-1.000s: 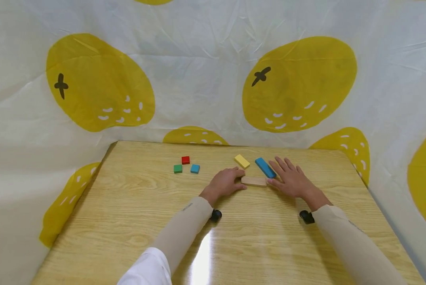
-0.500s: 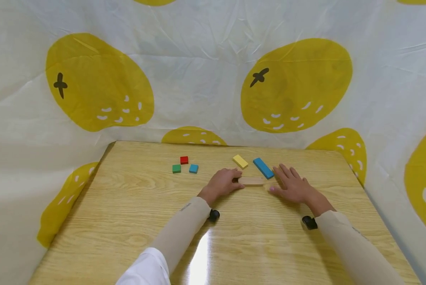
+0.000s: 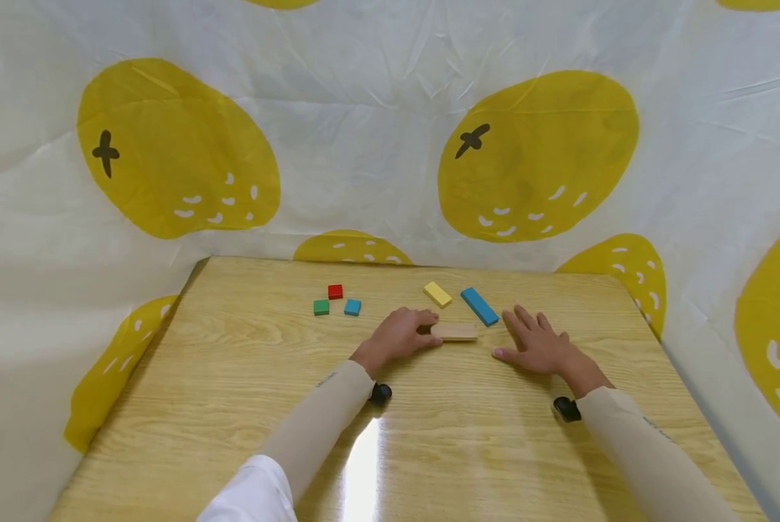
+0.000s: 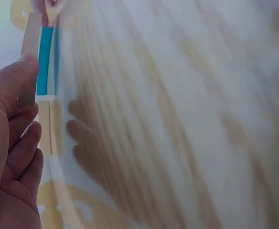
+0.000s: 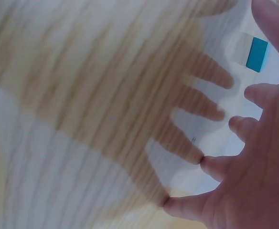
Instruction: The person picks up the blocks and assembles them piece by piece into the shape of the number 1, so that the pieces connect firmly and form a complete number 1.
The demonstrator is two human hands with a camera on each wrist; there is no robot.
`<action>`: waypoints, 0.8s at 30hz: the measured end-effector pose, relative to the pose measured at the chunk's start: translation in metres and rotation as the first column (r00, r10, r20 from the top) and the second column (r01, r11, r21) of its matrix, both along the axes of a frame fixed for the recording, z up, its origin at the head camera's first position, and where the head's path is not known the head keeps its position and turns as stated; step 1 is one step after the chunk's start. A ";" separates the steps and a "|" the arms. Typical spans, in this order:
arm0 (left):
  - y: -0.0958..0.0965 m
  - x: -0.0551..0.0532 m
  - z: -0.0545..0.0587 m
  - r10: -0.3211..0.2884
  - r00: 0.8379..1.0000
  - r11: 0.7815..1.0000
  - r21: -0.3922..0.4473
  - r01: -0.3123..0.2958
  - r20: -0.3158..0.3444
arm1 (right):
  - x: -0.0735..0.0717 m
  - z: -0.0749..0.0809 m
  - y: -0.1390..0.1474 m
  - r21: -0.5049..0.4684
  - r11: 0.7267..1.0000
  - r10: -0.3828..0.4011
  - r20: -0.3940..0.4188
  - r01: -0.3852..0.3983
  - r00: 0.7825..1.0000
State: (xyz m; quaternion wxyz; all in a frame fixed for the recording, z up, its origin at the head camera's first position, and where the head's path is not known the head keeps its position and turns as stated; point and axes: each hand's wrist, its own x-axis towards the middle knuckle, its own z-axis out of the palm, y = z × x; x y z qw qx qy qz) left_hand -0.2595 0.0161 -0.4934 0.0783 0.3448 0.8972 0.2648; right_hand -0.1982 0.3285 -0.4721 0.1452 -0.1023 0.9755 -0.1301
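Note:
My left hand point(image 3: 398, 335) pinches the left end of a plain wooden block point(image 3: 455, 332) between thumb and fingers. In the left wrist view the same wooden block point(image 4: 31, 36) is held by thumb and index finger, the other fingers curled loosely below. My right hand point(image 3: 535, 346) is spread with fingers apart, to the right of that block and not touching it. In the right wrist view, fingertips point(image 5: 170, 202) meet their shadows on the tabletop. Just behind lie a long blue block point(image 3: 479, 306), slanted, and a shorter yellow block point(image 3: 438, 294).
Three small blocks lie further left: a red one point(image 3: 335, 291), a green one point(image 3: 321, 307) and a blue one point(image 3: 352, 307). The wood-grain table point(image 3: 246, 406) ends at a back edge against a pale curtain point(image 3: 357, 145) with yellow fruit prints.
My right hand has drawn back to the right from the wooden block's end, leaving a gap. The left hand keeps its pinch and has shifted slightly left with the block.

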 end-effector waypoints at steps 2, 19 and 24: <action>-0.003 0.000 0.001 0.001 1.000 1.000 0.002 -0.001 0.004 | -0.001 0.000 0.000 0.009 1.000 0.000 0.005 0.000 1.000; -0.039 0.010 0.022 -0.026 1.000 0.997 0.079 0.025 0.013 | -0.002 -0.006 0.008 0.004 1.000 -0.010 0.046 0.010 0.999; -0.056 0.016 0.026 -0.017 1.000 0.996 0.085 0.015 0.026 | -0.001 -0.010 0.004 -0.008 1.000 -0.006 0.049 0.007 0.999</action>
